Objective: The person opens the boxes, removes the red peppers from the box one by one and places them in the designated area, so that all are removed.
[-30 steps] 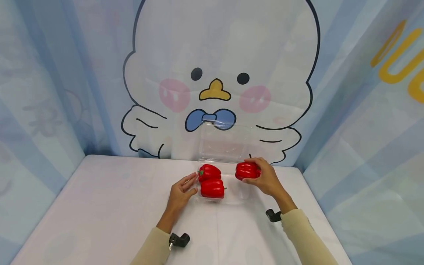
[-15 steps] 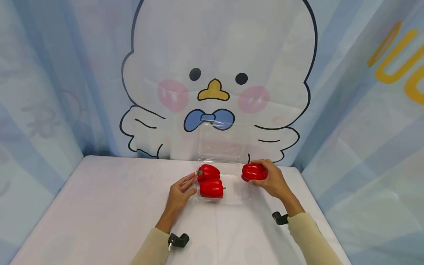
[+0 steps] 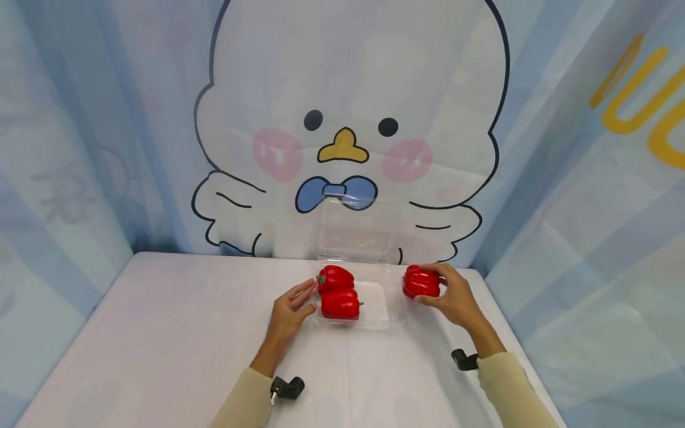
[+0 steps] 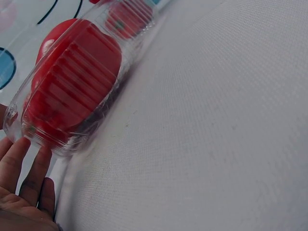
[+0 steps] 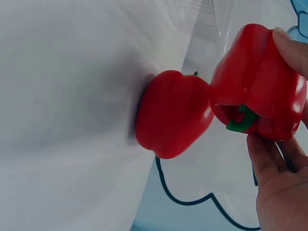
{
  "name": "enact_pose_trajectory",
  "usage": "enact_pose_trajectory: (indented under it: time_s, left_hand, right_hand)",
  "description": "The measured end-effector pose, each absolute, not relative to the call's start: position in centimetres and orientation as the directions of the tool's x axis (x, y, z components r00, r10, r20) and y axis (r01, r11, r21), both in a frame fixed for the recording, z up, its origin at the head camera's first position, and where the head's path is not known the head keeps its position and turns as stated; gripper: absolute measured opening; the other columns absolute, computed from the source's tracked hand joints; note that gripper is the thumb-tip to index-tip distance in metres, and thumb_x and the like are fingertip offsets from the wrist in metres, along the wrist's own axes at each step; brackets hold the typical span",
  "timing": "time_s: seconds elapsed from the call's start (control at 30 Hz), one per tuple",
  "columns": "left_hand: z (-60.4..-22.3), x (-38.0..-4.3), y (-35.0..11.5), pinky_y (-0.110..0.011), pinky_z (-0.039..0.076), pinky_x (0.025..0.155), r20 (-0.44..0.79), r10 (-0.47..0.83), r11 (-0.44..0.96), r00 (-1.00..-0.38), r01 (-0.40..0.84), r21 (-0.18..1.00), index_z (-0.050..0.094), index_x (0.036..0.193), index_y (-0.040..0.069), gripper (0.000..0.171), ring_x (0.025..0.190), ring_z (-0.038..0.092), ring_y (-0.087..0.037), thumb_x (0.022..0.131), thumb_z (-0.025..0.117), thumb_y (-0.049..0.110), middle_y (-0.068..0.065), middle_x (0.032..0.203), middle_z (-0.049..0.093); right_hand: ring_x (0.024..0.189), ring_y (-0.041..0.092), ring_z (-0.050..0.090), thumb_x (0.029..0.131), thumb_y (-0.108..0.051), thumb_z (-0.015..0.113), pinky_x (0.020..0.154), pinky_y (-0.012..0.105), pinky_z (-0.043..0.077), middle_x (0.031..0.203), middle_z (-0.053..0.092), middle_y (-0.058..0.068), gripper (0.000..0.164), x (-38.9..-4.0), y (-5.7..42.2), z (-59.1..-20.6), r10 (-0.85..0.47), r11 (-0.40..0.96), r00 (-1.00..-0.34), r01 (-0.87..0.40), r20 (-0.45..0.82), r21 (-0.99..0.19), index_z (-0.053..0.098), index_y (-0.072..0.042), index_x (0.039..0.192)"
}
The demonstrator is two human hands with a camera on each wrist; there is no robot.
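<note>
My right hand [image 3: 453, 299] holds a red bell pepper [image 3: 420, 285] to the right of the clear plastic clamshell box [image 3: 374, 300]. The right wrist view shows this held bell pepper [image 5: 260, 82] with its green stem facing the camera, and another red bell pepper [image 5: 173, 115] resting on the table beyond it. From the head, the held pepper mostly hides that one. Two more red bell peppers [image 3: 340, 304] lie in the left half of the box. My left hand [image 3: 288, 312] has fairly straight fingers, with fingertips right at the box's left end.
The box's clear lid [image 3: 357, 229] stands raised at the back, against the curtain [image 3: 348, 71] printed with a cartoon bird. A white cloth covers the table [image 3: 182, 333]. Curtains rise along both sides.
My right hand has moved right with its bell pepper, from over the box's right half to beyond its right edge. The left hand has stayed at the box.
</note>
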State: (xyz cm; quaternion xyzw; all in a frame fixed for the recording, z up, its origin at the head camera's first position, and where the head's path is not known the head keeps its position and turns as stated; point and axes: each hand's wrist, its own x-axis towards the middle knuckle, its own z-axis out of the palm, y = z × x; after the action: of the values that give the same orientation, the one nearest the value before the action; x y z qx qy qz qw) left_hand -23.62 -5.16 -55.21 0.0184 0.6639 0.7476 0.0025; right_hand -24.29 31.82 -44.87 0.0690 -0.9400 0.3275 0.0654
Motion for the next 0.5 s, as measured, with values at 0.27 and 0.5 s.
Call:
enact_pose_trajectory:
  time_s: [0.27,0.5]
  left_hand:
    - [-55.2,-23.5,-5.1,-0.033,0.047,0.114,0.016,0.024,-0.109,-1.0,0.013,0.994,0.059,0.151,0.01,0.057,0.148,0.054,-0.026,0.097,0.072,-0.001,-0.008,0.153,0.061]
    - [-55.3,-23.6,-5.1,-0.034,0.048,0.114,0.02,0.024,-0.111,-1.0,0.017,0.994,0.06,0.151,0.01,0.056,0.148,0.055,-0.027,0.097,0.072,-0.001,-0.008,0.153,0.061]
  right_hand:
    - [0.139,0.044,0.052,0.081,-0.013,0.092,0.105,0.062,0.059,0.149,0.055,0.02,0.078,-23.9,33.3,-45.5,-0.059,0.784,-0.984,-0.151,0.17,-0.602,0.055,-0.012,0.15]
    - [0.139,0.046,0.052,0.082,-0.013,0.092,0.104,0.062,0.059,0.15,0.054,0.022,0.079,-23.4,34.0,-46.0,-0.039,0.78,-0.987,-0.126,0.153,-0.612,0.054,-0.01,0.151]
